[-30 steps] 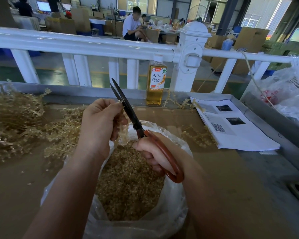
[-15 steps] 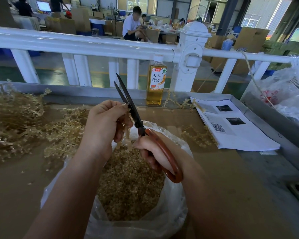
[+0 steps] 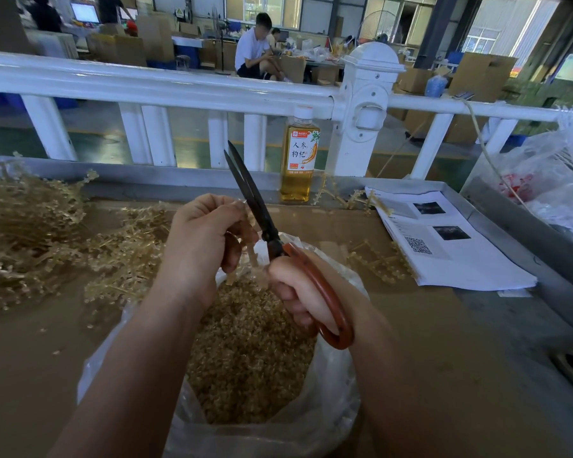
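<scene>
My right hand (image 3: 298, 292) grips the reddish-brown handles of large dark scissors (image 3: 255, 203), blades pointing up and away, nearly closed. My left hand (image 3: 205, 239) holds a pale translucent plastic sprue strip (image 3: 250, 252) against the blades, its fingers curled round it. Both hands hover over an open clear plastic bag (image 3: 331, 408) filled with small amber plastic pieces (image 3: 252, 352). The strip is mostly hidden behind my left fingers.
A heap of uncut amber sprues (image 3: 30, 233) lies at the left on the brown table (image 3: 444, 342). More sprues (image 3: 377, 259) lie beside printed papers (image 3: 444, 246) at right. A tea bottle (image 3: 299, 160) stands by the white railing (image 3: 179, 87). White bags (image 3: 556, 180) sit far right.
Both hands and the scissors have shifted slightly right and up. The blades have closed a little on the strip. The bag and table items stay put.
</scene>
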A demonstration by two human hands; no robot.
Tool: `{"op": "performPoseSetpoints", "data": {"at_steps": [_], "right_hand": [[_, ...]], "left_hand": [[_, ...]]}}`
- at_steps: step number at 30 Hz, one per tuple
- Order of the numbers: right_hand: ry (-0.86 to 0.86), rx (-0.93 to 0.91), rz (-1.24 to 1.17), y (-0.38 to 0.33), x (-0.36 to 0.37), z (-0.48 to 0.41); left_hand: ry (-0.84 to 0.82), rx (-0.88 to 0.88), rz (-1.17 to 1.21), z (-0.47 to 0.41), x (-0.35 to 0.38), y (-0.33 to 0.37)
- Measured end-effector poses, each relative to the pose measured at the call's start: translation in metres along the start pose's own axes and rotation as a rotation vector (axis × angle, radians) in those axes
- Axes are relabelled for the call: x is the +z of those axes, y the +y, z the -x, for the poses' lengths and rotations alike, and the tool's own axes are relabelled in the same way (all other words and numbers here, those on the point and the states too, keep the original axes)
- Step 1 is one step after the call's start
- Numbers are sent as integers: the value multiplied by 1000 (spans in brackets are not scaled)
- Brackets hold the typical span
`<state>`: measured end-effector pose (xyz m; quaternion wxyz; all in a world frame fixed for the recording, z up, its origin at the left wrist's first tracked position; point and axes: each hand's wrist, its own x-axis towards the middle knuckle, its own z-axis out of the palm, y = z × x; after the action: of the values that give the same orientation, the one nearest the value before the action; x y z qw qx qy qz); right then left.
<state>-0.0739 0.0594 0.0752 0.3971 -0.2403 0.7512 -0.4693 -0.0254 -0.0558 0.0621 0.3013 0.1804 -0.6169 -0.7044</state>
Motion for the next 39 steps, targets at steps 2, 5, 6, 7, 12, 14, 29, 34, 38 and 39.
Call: {"op": "performPoseSetpoints", "data": {"at_steps": [2, 5, 6, 7, 12, 14, 29, 34, 38, 39], "right_hand": [[72, -41, -13, 3, 0, 0], [156, -100, -3, 15, 0, -3], [169, -107, -16, 17, 0, -5], [173, -112, -23, 16, 0, -5], [253, -198, -59, 21, -5, -8], [261, -202, -110, 23, -5, -7], [379, -373, -421, 24, -11, -12], [424, -484, -616, 28, -20, -11], [436, -521, -627, 29, -20, -12], [435, -523, -627, 28, -19, -12]], "left_hand": [[-5, 7, -1, 0, -1, -1], [-6, 17, 6, -1, -4, -1], [-5, 18, 7, -1, -5, -1], [-4, 21, 4, -1, -5, -1], [2, 64, -36, -1, -6, -2], [6, 65, -32, -2, -6, -3], [31, 52, -76, -2, -3, -6], [-90, -38, -222, -6, -14, -4], [-270, -213, -348, -3, -13, -3], [-286, -241, -343, -3, -11, -3]]}}
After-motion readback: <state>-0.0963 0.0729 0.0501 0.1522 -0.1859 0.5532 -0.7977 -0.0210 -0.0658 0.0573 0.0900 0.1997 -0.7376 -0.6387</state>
